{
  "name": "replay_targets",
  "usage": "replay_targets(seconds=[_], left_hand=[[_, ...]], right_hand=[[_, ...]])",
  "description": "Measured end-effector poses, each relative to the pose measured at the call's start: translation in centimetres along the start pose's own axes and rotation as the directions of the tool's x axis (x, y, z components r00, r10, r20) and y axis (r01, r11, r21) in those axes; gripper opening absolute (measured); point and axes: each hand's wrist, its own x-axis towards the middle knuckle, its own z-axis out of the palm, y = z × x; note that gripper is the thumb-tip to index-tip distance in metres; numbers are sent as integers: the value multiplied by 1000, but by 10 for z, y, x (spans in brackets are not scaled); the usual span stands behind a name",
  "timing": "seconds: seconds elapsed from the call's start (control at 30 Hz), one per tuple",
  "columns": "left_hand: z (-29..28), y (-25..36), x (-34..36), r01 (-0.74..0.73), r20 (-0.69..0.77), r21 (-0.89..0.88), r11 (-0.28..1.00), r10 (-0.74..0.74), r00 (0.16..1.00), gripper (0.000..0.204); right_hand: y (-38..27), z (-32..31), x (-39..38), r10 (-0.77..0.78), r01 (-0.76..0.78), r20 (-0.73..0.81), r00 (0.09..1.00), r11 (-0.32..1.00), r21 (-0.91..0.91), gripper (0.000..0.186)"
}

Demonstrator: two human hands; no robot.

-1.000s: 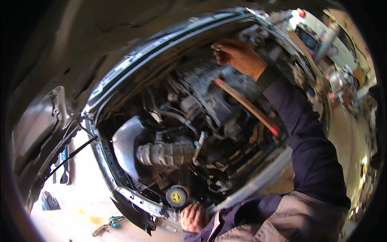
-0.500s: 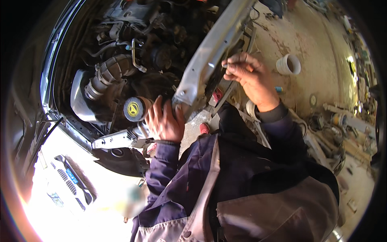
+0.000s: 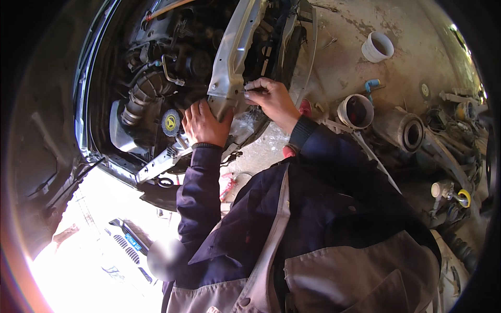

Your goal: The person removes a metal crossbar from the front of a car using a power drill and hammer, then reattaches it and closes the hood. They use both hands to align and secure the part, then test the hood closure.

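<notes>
My left hand [image 3: 206, 122] grips the lower end of a pale metal beam [image 3: 229, 57] along the engine bay's edge, fingers curled over it. Beside it, my right hand [image 3: 269, 101] is closed in a pinch at the beam's right side, on something small I cannot make out. Just left of my left hand is a round cap with a yellow emblem [image 3: 170, 122]. Beyond it are a ribbed intake hose [image 3: 141, 96] and a metal pipe with an end fitting [image 3: 169, 73].
The raised hood [image 3: 39, 135] fills the left. On the floor at right are a white bucket [image 3: 377, 47], another container [image 3: 356, 110], a cylindrical part [image 3: 396, 130], a blue pipe piece [image 3: 371, 84] and piled parts. A grille piece [image 3: 130, 245] lies in bright light at lower left.
My right hand has come from over the engine down to the beam's right side. My left hand has risen onto the beam's end. The view has swung rightward and down.
</notes>
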Motion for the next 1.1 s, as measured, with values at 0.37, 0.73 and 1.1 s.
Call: replay_targets(seconds=[0.37, 0.73, 1.1], left_hand=[[5, -2, 0, -24, -41, 20, 999, 25, 999, 74], [-2, 4, 2, 24, -9, -16, 1000, -24, 1000, 68], [1, 1, 2, 23, -24, -47, 999, -24, 999, 70]], right_hand=[[20, 10, 4, -105, 91, -55, 993, 973, -211, 18], [32, 15, 10, -338, 279, -60, 939, 853, -441, 17], [27, 24, 2, -475, 390, -84, 876, 799, -459, 14]])
